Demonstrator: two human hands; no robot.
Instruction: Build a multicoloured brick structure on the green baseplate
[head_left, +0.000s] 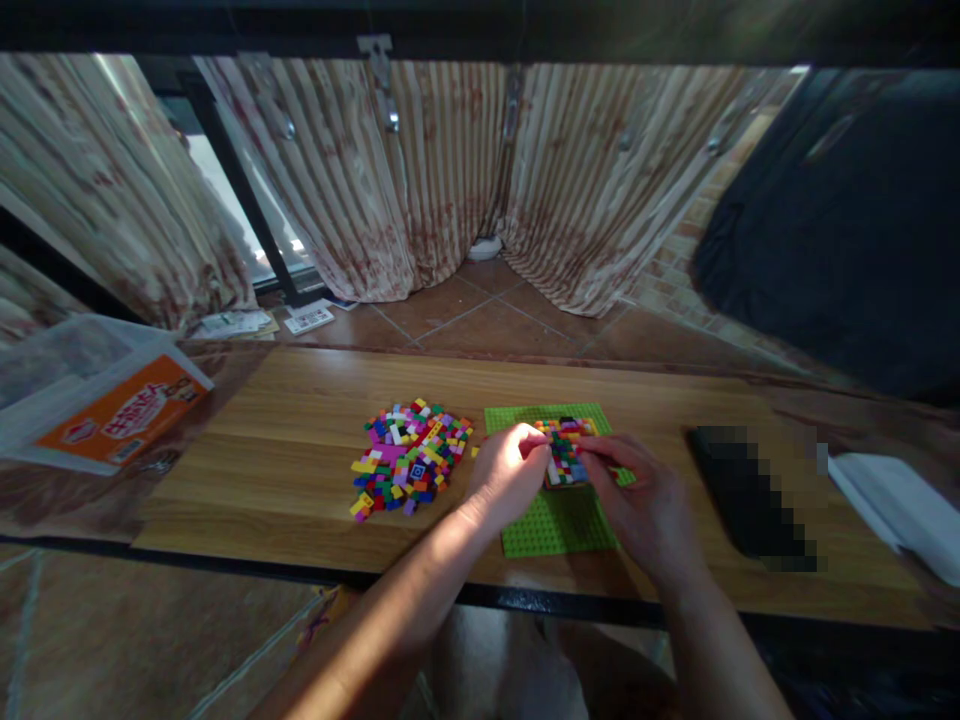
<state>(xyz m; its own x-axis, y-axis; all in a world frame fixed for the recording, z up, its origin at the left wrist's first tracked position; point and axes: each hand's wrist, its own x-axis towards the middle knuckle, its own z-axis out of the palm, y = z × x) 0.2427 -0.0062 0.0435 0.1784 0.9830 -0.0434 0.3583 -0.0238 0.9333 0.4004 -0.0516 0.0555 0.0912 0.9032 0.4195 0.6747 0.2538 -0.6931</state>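
A green studded baseplate (551, 530) lies on the wooden table board, with a many-coloured block of toy bricks (568, 465) built up on it. My left hand (510, 465) is at the block's left side, its thumb and forefinger pinched together. From the right, my right hand (645, 495) reaches over the block's edge with its fingers bent close together. Whatever small piece either hand pinches is hidden by the fingers. Left of the baseplate, a heap of loose toy bricks (409, 455) in many colours is spread out.
A clear plastic box (75, 365) with an orange label stands at the far left. On the right lie a dark flat object (731, 490), partly pixelated, and a white tray-like item (900, 505). Striped curtains (450, 180) hang beyond the table (247, 450).
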